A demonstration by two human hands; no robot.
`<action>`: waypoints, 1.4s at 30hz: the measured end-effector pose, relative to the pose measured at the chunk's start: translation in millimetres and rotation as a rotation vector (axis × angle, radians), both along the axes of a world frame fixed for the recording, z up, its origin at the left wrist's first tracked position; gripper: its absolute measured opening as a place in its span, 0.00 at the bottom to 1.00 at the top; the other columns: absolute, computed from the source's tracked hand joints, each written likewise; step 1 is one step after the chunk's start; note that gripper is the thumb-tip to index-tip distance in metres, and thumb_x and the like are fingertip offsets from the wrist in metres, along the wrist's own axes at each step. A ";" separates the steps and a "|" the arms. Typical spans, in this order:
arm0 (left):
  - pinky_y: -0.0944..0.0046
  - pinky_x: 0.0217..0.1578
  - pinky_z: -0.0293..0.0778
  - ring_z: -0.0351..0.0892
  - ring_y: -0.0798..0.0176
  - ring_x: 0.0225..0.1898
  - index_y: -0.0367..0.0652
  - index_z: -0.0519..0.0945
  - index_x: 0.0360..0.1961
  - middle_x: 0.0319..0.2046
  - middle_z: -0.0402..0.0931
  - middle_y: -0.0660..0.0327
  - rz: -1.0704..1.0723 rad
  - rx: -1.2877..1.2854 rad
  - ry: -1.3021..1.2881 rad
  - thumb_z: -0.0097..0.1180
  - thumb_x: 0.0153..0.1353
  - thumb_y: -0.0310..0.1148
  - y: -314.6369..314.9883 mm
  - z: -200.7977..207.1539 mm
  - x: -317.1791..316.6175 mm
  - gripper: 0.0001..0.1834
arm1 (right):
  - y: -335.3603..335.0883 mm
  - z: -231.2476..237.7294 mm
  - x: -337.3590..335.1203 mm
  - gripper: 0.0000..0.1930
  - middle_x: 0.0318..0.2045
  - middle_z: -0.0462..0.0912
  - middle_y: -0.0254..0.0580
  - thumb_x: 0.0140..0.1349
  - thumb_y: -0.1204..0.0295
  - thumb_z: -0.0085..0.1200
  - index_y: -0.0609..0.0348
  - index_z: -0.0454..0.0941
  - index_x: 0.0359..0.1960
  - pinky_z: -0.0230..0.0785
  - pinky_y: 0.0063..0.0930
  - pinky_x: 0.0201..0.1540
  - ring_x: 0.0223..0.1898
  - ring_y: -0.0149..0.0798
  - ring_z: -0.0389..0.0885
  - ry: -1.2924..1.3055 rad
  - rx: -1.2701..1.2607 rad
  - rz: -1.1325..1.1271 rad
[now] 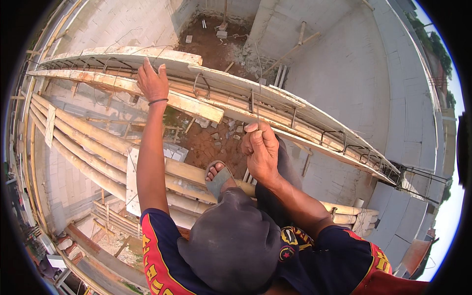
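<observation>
Fingers (252,127) of the bare right hand (263,152) are curled in and pinch a thin, straight grey wire (259,93), which stands up from between thumb and forefinger and crosses in front of a long, narrow channel of boards. The bare left hand (153,86), a thin black band (158,101) at its wrist, is over that channel farther left, forefinger extended and thumb set apart; whether its fingertips grip anything cannot be told. Along the near side of the channel runs a pale, rough-sawn wooden plank (196,107), and along the far side a pale timber board (128,52); between them lie dark, bent steel stirrups (197,84). At the right end, dark steel bars (424,173) jut out past the boards. Nearer the body, a bundle of long, yellowish, round bamboo poles (91,132) slants across below the left forearm, and a foot in a grey, open-toed sandal (216,183) rests on it. Behind that foot rises a bent knee in dark grey cloth (228,241). Broken reddish-brown rubble (204,142) lies far below, while tall, pale grey block walls (334,83) enclose the space beyond the channel.
</observation>
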State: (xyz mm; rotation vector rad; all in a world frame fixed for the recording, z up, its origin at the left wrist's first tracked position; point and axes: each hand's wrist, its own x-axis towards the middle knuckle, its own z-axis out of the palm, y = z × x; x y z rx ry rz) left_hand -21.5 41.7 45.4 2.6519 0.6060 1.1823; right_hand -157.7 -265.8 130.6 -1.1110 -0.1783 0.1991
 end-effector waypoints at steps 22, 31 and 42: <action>0.72 0.18 0.41 0.42 0.77 0.16 0.42 0.68 0.42 0.16 0.47 0.72 -1.340 -1.692 0.539 0.45 0.73 0.41 -246.6 170.2 -67.7 0.12 | -448.0 -96.7 -98.5 0.21 0.49 0.78 0.54 0.63 0.62 0.55 0.63 0.73 0.52 0.65 0.47 0.55 0.54 0.55 0.71 0.565 -1.411 -1.192; 0.71 0.19 0.44 0.42 0.76 0.18 0.49 0.70 0.43 0.18 0.47 0.73 -1.141 -2.014 0.375 0.46 0.72 0.43 -283.5 161.7 -42.7 0.10 | -607.8 -140.4 -298.2 0.16 0.35 0.83 0.61 0.68 0.60 0.45 0.60 0.76 0.42 0.73 0.57 0.38 0.36 0.67 0.81 0.913 -1.876 -0.802; 0.71 0.18 0.44 0.43 0.75 0.17 0.50 0.70 0.42 0.18 0.49 0.72 -1.288 -2.319 0.111 0.44 0.73 0.43 -284.0 151.1 -28.7 0.09 | -429.6 29.5 -124.0 0.20 0.18 0.57 0.21 0.73 0.55 0.45 0.61 0.78 0.39 0.42 0.15 0.17 0.18 0.16 0.49 0.509 -0.580 -0.905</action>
